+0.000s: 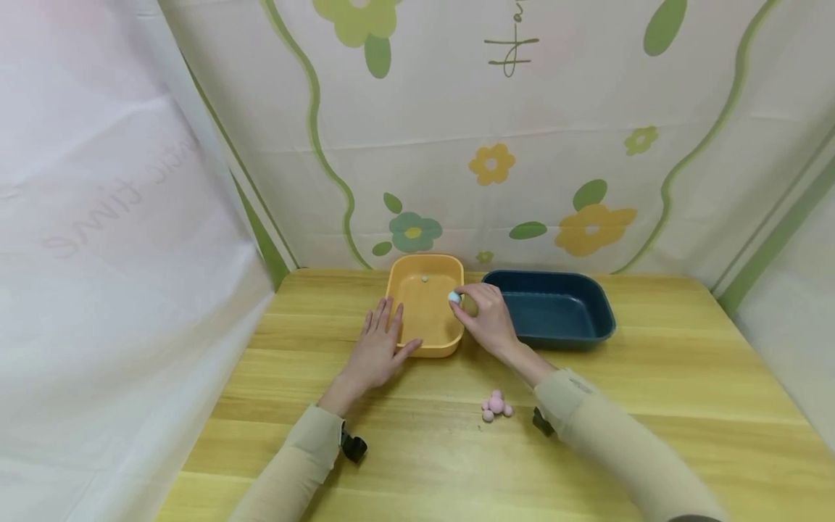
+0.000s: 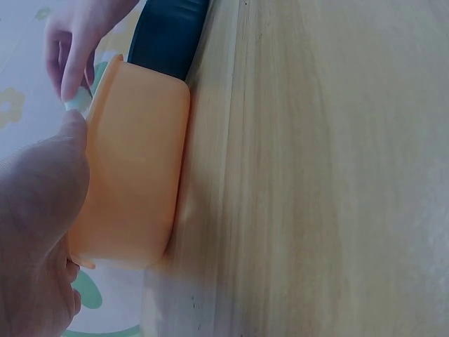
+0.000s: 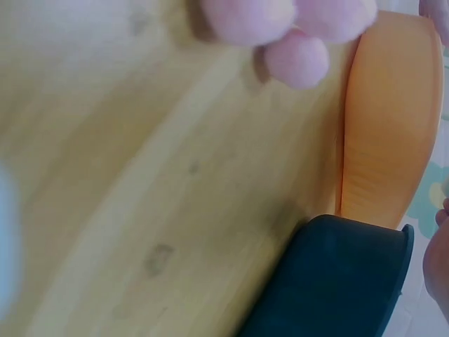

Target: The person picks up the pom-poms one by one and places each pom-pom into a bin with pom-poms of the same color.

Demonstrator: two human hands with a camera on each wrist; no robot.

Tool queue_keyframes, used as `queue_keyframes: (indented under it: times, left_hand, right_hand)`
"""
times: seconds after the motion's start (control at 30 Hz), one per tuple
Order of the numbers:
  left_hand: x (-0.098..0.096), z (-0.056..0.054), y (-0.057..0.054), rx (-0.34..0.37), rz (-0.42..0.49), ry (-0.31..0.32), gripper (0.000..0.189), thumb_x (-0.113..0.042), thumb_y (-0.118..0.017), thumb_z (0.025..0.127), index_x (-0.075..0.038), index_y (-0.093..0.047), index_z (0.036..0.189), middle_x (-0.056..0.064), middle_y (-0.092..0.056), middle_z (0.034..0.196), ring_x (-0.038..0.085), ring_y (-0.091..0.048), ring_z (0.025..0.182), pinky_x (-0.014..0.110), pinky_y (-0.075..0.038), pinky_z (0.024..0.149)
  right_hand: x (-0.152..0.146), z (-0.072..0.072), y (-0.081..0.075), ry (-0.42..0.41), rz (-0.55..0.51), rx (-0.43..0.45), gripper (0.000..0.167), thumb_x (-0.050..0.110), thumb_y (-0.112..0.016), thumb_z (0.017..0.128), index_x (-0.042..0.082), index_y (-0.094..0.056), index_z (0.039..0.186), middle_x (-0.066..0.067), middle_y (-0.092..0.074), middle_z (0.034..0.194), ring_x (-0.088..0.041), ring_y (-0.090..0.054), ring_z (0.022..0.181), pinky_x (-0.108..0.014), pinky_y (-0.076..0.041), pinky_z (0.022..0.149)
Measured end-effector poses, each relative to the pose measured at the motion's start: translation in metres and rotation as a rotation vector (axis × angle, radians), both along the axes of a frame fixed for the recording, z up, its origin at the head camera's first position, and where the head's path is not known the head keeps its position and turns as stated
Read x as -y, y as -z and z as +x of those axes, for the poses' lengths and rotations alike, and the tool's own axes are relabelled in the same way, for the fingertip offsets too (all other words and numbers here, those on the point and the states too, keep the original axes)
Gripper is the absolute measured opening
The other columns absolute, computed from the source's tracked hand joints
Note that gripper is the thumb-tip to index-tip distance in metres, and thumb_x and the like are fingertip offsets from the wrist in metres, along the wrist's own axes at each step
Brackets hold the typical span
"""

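My right hand point(image 1: 488, 317) pinches a small light-blue ball point(image 1: 454, 296) between thumb and fingertips, over the right rim of a yellow-orange tray point(image 1: 427, 319). A tiny pale ball point(image 1: 425, 278) lies inside the tray near its back. Spread over the tray's front left corner, my left hand point(image 1: 377, 353) has its fingers stretched along the left side and its thumb on the front rim. In the left wrist view, the thumb of the left hand point(image 2: 42, 189) lies along the rim. A cluster of several soft pink balls point(image 1: 496, 404) sits on the table in front.
Just right of the yellow-orange tray stands a dark blue tray point(image 1: 554, 339), partly behind the right hand. A wood-grain table point(image 1: 417, 449) carries everything. White cloth with flower prints point(image 1: 417, 109) rises behind the trays, and more cloth hangs at both sides.
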State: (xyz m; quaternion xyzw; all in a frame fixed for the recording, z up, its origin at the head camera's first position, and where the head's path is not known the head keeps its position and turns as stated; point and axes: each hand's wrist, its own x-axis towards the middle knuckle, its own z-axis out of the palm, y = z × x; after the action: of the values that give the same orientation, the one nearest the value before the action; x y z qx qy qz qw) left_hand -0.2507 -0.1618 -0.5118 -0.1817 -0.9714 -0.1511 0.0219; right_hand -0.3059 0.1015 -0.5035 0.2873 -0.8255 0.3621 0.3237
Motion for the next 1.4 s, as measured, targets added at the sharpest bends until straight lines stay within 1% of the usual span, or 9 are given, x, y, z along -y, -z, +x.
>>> queue_keyframes:
  times: [0.23, 0.33, 0.5, 0.67, 0.83, 1.0, 1.07, 1.27, 1.4]
  left_hand:
    - [0.0, 0.001, -0.001, 0.002, 0.008, 0.004, 0.092, -0.064, -0.043, 0.114, 0.0, -0.016, 0.175, 0.027, -0.007, 0.184, 0.042, -0.004, 0.174, 0.062, -0.011, 0.141]
    - [0.0, 0.001, -0.001, 0.001, 0.009, 0.007, 0.092, -0.064, -0.043, 0.114, 0.0, -0.017, 0.175, 0.027, -0.006, 0.184, 0.042, -0.004, 0.174, 0.062, -0.012, 0.141]
    - [0.0, 0.001, -0.001, 0.005, 0.003, 0.004, 0.092, -0.065, -0.041, 0.114, -0.001, -0.015, 0.175, 0.026, -0.004, 0.184, 0.042, -0.003, 0.174, 0.061, -0.01, 0.142]
    - [0.0, 0.001, -0.001, 0.007, 0.005, -0.001, 0.092, -0.065, -0.041, 0.114, 0.0, -0.015, 0.175, 0.025, -0.003, 0.184, 0.041, -0.003, 0.174, 0.061, -0.009, 0.142]
    - [0.0, 0.001, -0.002, 0.003, 0.005, 0.002, 0.092, -0.064, -0.043, 0.114, 0.0, -0.016, 0.175, 0.026, -0.005, 0.184, 0.041, -0.003, 0.174, 0.061, -0.01, 0.142]
    - [0.0, 0.002, -0.003, -0.006, -0.002, 0.004, 0.091, -0.062, -0.044, 0.114, 0.001, -0.017, 0.175, 0.028, -0.007, 0.184, 0.043, -0.005, 0.174, 0.062, -0.011, 0.141]
    - [0.0, 0.002, -0.002, -0.007, -0.006, 0.005, 0.091, -0.062, -0.044, 0.114, 0.0, -0.017, 0.175, 0.028, -0.008, 0.184, 0.043, -0.006, 0.174, 0.062, -0.012, 0.141]
    - [-0.001, 0.002, -0.001, -0.001, 0.01, 0.003, 0.091, -0.062, -0.044, 0.114, 0.0, -0.017, 0.175, 0.028, -0.007, 0.184, 0.043, -0.004, 0.174, 0.062, -0.01, 0.141]
    - [-0.001, 0.003, -0.002, 0.003, 0.018, 0.0, 0.091, -0.062, -0.044, 0.114, 0.0, -0.017, 0.175, 0.027, -0.006, 0.184, 0.042, -0.003, 0.174, 0.061, -0.009, 0.142]
  right_hand:
    - [0.008, -0.008, 0.0, 0.003, 0.012, -0.016, 0.019, 0.005, -0.086, 0.091, -0.001, -0.077, 0.108, -0.017, -0.082, 0.104, -0.038, -0.075, 0.1, -0.061, -0.056, 0.101]
    - [0.011, -0.011, 0.001, 0.021, 0.023, -0.023, 0.019, 0.004, -0.085, 0.091, 0.0, -0.077, 0.107, -0.016, -0.082, 0.103, -0.037, -0.075, 0.099, -0.061, -0.057, 0.1]
    - [0.016, -0.016, 0.0, 0.059, 0.052, 0.001, 0.018, 0.007, -0.084, 0.093, 0.0, -0.077, 0.108, -0.017, -0.082, 0.104, -0.038, -0.076, 0.099, -0.06, -0.057, 0.101]
    - [0.021, -0.022, 0.0, 0.094, 0.065, 0.023, 0.019, 0.009, -0.085, 0.093, 0.001, -0.077, 0.108, -0.016, -0.081, 0.103, -0.037, -0.076, 0.1, -0.059, -0.057, 0.103]
    - [0.024, -0.022, 0.002, 0.09, 0.081, 0.049, 0.025, 0.011, -0.087, 0.092, 0.0, -0.077, 0.111, -0.017, -0.081, 0.107, -0.038, -0.076, 0.103, -0.06, -0.056, 0.105]
    - [0.022, -0.018, 0.003, 0.073, 0.114, 0.078, 0.037, 0.018, -0.089, 0.091, 0.0, -0.076, 0.121, -0.018, -0.081, 0.116, -0.039, -0.074, 0.112, -0.062, -0.053, 0.11]
    - [0.02, -0.015, 0.004, 0.062, 0.112, 0.085, 0.04, 0.019, -0.089, 0.091, 0.001, -0.075, 0.124, -0.017, -0.081, 0.118, -0.039, -0.074, 0.114, -0.063, -0.052, 0.111]
    - [0.013, -0.001, 0.004, 0.011, 0.076, 0.098, 0.042, 0.019, -0.088, 0.093, 0.003, -0.074, 0.129, -0.017, -0.08, 0.123, -0.039, -0.072, 0.118, -0.063, -0.05, 0.114]
    - [0.007, 0.008, 0.004, -0.009, 0.069, 0.077, 0.044, 0.019, -0.09, 0.091, 0.004, -0.074, 0.129, -0.017, -0.08, 0.124, -0.039, -0.071, 0.12, -0.067, -0.051, 0.112]
